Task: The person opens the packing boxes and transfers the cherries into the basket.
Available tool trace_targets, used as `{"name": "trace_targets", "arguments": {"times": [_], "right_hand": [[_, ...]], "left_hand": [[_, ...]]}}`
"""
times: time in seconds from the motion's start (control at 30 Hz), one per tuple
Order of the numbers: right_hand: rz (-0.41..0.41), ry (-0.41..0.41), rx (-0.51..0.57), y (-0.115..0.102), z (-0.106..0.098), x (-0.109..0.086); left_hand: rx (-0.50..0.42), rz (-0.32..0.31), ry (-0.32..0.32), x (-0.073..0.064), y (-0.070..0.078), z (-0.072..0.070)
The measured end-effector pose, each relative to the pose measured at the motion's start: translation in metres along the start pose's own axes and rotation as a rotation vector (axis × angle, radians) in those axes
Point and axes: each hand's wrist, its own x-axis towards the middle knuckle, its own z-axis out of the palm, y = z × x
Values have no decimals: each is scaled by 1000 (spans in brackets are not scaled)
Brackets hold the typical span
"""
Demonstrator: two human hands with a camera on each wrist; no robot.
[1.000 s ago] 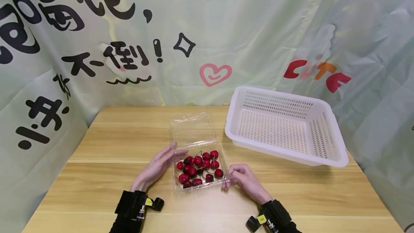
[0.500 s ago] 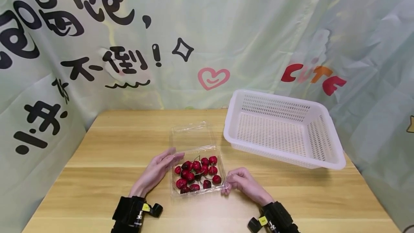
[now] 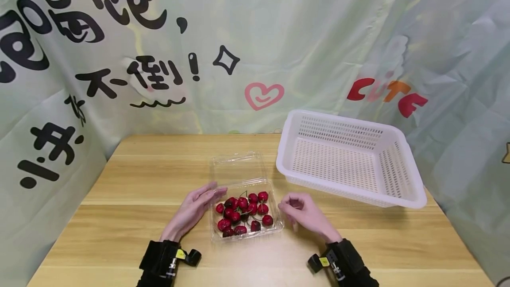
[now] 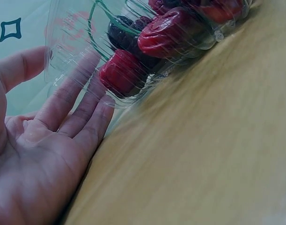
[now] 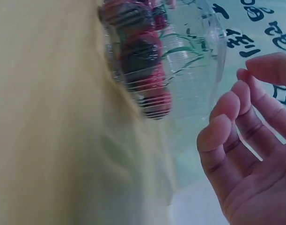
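Note:
A clear plastic clamshell box (image 3: 247, 233) stands on the table with its lid (image 3: 238, 167) folded back. Inside lie several dark red cherries (image 3: 235, 217) with green stems. My left hand (image 3: 195, 209) lies along the box's left side; in the left wrist view its fairly straight fingers (image 4: 63, 101) touch the clear wall and the thumb is by the rim. My right hand (image 3: 304, 216) is just off the box's right side, its fingers loosely curled. The right wrist view shows its thumb and index fingertip (image 5: 243, 75) close together, with nothing visible between them.
A white perforated plastic basket (image 3: 342, 189) sits at the back right of the wooden table (image 3: 139, 198). Behind the table hangs a pale printed cloth (image 3: 303, 34). Black camera straps (image 3: 159, 258) are on both wrists.
My right hand has let go of the box's front right corner and moved slightly up and right. The left hand stays at the box's left side. The head view has tilted a little.

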Motion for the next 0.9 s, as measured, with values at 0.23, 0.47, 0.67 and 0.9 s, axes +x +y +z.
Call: {"name": "trace_targets", "arguments": {"times": [0.23, 0.47, 0.67, 0.9], "right_hand": [[-102, 27, -289, -20, 2, 20], [-173, -66, -443, -33, 4, 32], [-210, -131, -524, -37, 7, 37], [-225, -142, -590, -40, 11, 37]], "left_hand": [[3, 4, -5, 0, 0, -2], [-2, 5, -8, -1, 0, -2], [-11, 2, -10, -1, 1, -1], [-17, 6, -12, -1, -1, -1]]}}
